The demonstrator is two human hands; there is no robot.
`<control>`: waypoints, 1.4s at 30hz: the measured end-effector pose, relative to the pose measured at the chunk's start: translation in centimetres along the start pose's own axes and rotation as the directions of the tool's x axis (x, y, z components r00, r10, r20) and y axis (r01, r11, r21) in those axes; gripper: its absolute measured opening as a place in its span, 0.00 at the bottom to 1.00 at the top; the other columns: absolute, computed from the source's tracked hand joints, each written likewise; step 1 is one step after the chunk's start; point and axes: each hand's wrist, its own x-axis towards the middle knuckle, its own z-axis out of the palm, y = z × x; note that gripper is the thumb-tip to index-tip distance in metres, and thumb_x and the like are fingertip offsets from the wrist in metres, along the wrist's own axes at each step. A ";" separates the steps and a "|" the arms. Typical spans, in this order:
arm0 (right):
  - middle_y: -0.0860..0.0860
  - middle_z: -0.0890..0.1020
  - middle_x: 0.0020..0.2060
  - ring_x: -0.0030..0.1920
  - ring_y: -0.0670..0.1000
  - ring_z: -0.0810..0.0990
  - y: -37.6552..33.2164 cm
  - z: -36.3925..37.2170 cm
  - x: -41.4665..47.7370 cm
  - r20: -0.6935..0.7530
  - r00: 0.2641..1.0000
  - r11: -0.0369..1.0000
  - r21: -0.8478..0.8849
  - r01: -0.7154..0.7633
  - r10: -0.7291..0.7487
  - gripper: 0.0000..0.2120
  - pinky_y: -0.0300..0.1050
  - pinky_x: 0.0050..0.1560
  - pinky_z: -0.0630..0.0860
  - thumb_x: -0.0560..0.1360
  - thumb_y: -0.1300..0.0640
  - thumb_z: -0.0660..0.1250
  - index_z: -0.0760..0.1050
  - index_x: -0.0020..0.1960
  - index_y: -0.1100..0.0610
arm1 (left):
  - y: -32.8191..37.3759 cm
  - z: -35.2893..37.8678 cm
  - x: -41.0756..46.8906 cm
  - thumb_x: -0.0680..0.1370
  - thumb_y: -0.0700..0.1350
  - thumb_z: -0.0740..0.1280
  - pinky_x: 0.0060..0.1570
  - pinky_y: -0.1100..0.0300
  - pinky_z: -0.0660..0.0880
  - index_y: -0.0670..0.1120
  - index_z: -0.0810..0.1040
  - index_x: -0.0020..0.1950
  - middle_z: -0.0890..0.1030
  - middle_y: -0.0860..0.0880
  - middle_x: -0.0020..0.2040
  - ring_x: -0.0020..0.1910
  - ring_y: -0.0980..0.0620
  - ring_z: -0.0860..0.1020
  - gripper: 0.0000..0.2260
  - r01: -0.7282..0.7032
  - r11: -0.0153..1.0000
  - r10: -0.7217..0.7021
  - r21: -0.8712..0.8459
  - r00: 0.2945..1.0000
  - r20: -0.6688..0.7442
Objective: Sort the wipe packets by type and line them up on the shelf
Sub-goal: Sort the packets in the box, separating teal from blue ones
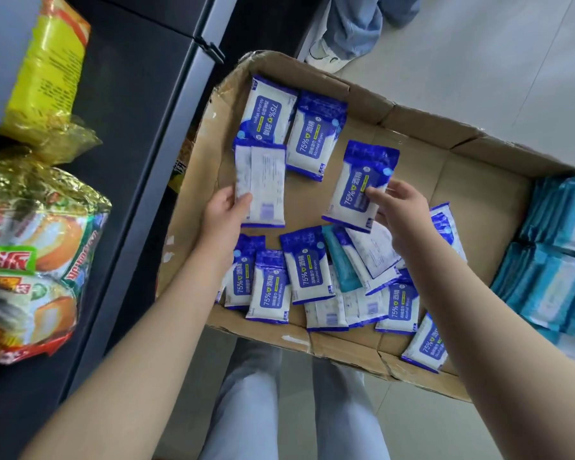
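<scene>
Blue-white wipe pkts (pixel 304 267) loose in cardboard box (pixel 412 127); teal pkts (pixel 551 260) stacked right.

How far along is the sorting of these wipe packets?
Done: teal packets grouped at the right end of the cardboard box. In hand: left hand holds one blue packet, right hand pinches a second packet. Left: many loose blue packets lie in the box; none shows on the shelf.

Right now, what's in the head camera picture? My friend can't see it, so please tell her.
Two hands reach into a cardboard box of wipes: the left hand holds a white packet, the right hand pinches a blue-and-white packet. More blue packets lie loose in the box, and light-blue packets are stacked on the right.
</scene>
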 end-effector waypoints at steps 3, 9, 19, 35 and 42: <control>0.53 0.84 0.50 0.42 0.49 0.84 -1.5 2.6 0.9 0.006 1.000 0.998 0.055 0.001 -0.001 0.17 0.41 0.40 0.80 0.76 0.62 0.71 0.75 0.63 0.60 | 2.4 0.0 2.7 0.81 0.43 0.64 0.60 0.47 0.78 0.55 0.78 0.56 0.84 0.51 0.56 0.54 0.53 0.83 0.08 -0.052 0.998 0.051 0.041 0.998 0.029; 0.51 0.83 0.50 0.47 0.49 0.85 -3.9 7.7 2.8 -0.039 0.998 0.999 0.029 0.042 -0.041 0.14 0.40 0.39 0.81 0.76 0.58 0.72 0.74 0.59 0.56 | 6.6 1.3 7.6 0.80 0.40 0.66 0.50 0.61 0.80 0.44 0.75 0.67 0.82 0.48 0.59 0.54 0.54 0.82 0.15 -0.183 0.970 0.181 0.162 0.983 0.027; 0.48 0.81 0.54 0.52 0.48 0.83 -4.6 10.6 5.6 -0.134 0.979 0.965 -0.233 0.122 -0.156 0.19 0.45 0.47 0.83 0.76 0.51 0.72 0.73 0.63 0.55 | 6.9 2.5 10.0 0.80 0.47 0.66 0.45 0.56 0.77 0.48 0.76 0.65 0.80 0.49 0.61 0.57 0.49 0.78 0.14 -0.365 0.451 0.573 0.815 0.818 0.049; 0.48 0.80 0.51 0.54 0.48 0.79 0.3 4.0 3.9 -0.220 0.934 0.883 -0.442 0.161 -0.280 0.18 0.45 0.57 0.75 0.74 0.49 0.72 0.76 0.60 0.55 | 1.3 2.0 2.8 0.78 0.54 0.67 0.42 0.57 0.67 0.50 0.76 0.60 0.79 0.51 0.57 0.54 0.47 0.77 0.14 -0.204 0.555 0.523 0.806 0.839 -0.148; 0.56 0.76 0.62 0.64 0.55 0.73 5.5 -2.6 1.8 -0.077 0.956 0.717 -0.679 0.157 -0.283 0.24 0.48 0.67 0.69 0.74 0.47 0.72 0.75 0.66 0.56 | -7.3 3.9 -2.5 0.76 0.60 0.69 0.46 0.56 0.71 0.46 0.75 0.61 0.75 0.48 0.61 0.56 0.47 0.77 0.22 0.021 0.663 0.057 0.748 0.995 -0.078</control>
